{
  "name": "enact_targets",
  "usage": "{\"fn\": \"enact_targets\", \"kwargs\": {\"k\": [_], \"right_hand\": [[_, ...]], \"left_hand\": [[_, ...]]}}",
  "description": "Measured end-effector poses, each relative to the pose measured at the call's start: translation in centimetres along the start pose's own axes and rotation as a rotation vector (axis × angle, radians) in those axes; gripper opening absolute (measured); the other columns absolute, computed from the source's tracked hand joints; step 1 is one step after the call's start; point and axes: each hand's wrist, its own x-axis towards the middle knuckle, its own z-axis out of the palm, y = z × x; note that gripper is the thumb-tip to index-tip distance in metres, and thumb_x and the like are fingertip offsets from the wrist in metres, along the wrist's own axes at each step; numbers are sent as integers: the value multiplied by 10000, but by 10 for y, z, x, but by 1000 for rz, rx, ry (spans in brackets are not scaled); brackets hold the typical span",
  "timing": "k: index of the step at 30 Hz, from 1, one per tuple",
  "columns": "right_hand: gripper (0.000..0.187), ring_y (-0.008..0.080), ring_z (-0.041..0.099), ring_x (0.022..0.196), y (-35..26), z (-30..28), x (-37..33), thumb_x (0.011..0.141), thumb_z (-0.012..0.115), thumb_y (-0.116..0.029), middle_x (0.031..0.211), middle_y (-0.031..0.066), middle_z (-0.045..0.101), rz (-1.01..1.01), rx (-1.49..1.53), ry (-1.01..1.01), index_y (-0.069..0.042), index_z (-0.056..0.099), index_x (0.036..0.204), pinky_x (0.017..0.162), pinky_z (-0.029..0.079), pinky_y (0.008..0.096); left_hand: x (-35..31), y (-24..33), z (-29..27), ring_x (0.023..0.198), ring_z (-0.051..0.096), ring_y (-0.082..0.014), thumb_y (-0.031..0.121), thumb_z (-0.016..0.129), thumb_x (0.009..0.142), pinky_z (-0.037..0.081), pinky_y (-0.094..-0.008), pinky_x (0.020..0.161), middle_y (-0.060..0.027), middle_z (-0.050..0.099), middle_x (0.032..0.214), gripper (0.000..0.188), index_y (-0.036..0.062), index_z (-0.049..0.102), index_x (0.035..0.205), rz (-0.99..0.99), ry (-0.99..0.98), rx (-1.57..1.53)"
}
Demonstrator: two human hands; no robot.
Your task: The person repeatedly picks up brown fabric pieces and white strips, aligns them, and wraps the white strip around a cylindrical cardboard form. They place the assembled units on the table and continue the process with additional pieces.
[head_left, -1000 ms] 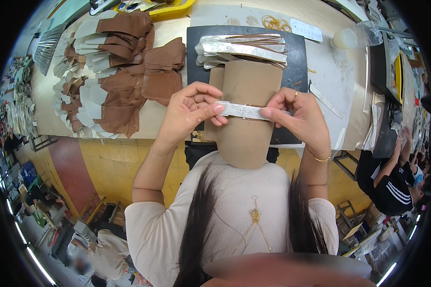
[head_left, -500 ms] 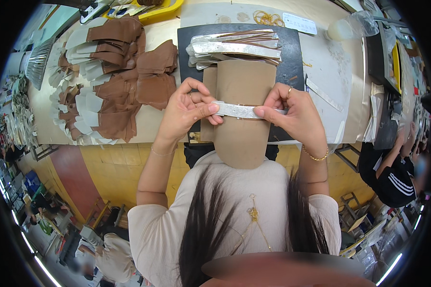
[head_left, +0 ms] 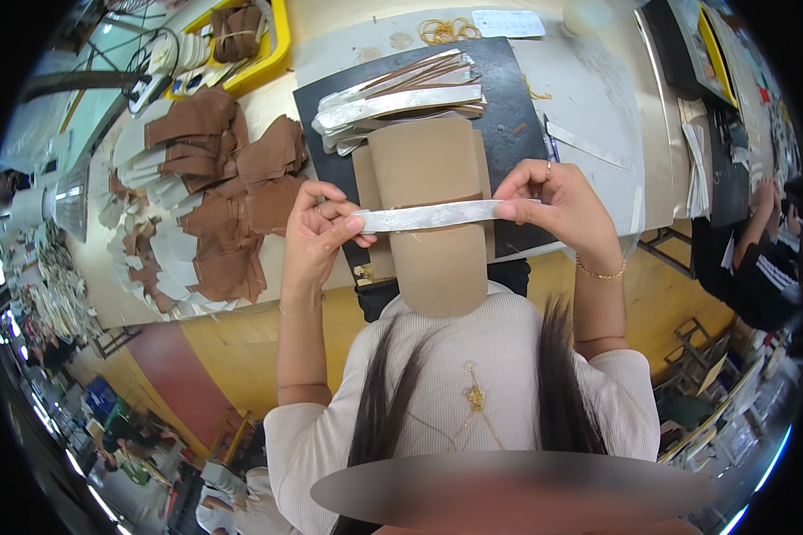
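A whitish-grey strip is stretched level between my two hands, over a tan rounded panel. My left hand pinches its left end between thumb and fingers. Near the other end, my right hand grips the strip the same way. Brown edging shows just above and below the strip where it crosses the panel. Beneath the panel lies another tan piece, whose edges stick out at both sides. The panel's rounded lower end reaches past the table edge toward my shirt.
A pile of whitish and brown strips lies on a black board beyond the panel. Stacks of brown and grey cut pieces cover the left of the table. A yellow tray stands behind them. At right are a pen and a loose pale strip.
My hands have moved apart, the left one farther left, and more of the strip shows between them. The whole view has shifted and turned slightly.
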Motion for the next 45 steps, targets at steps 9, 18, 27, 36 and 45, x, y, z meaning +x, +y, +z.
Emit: {"fn": "enact_targets", "kwargs": {"k": [9, 18, 27, 36, 45], "right_hand": [[198, 57, 556, 660, 40, 8, 12, 796, 726, -125, 760, 13, 609, -10, 406, -50, 9, 600, 871, 610, 462, 184], [359, 74, 544, 537, 74, 22, 33, 801, 734, -227, 638, 21, 559, 60, 432, -110, -49, 439, 904, 480, 457, 200], [346, 88, 537, 419, 81, 10, 22, 898, 590, -370, 547, 23, 546, 170, 466, -189, -48, 465, 913, 395, 480, 226], [316, 202, 638, 870, 0, 30, -11, 804, 653, -310, 910, 96, 640, -835, -381, 415, -62, 628, 998, 758, 501, 338], [711, 274, 393, 1285, 10, 99, -2, 811, 503, -558, 1298, 159, 504, -955, -960, 3, 11, 520, 1237, 1115, 205, 421]], "left_hand": [[5, -21, -3, 706, 636, -240, -38, 652, 802, 532, -341, 660, -161, 643, 795, 384, 62, 388, 1063, -34, -43, -106], [7, -26, -3, 846, 645, -180, -21, 627, 821, 539, -300, 741, -112, 658, 918, 379, 85, 386, 1094, -58, -89, -121], [3, -25, 2, 723, 624, -219, 7, 668, 804, 514, -324, 677, -124, 644, 826, 424, 78, 396, 1122, -35, 3, -104], [-29, -22, 21, 747, 631, -200, 46, 671, 803, 528, -311, 692, -119, 633, 854, 436, 76, 405, 1147, 92, 106, -134], [-31, -38, 11, 834, 604, -140, 47, 696, 795, 517, -231, 711, -88, 612, 917, 502, 108, 349, 1153, 148, 93, -104]]}}
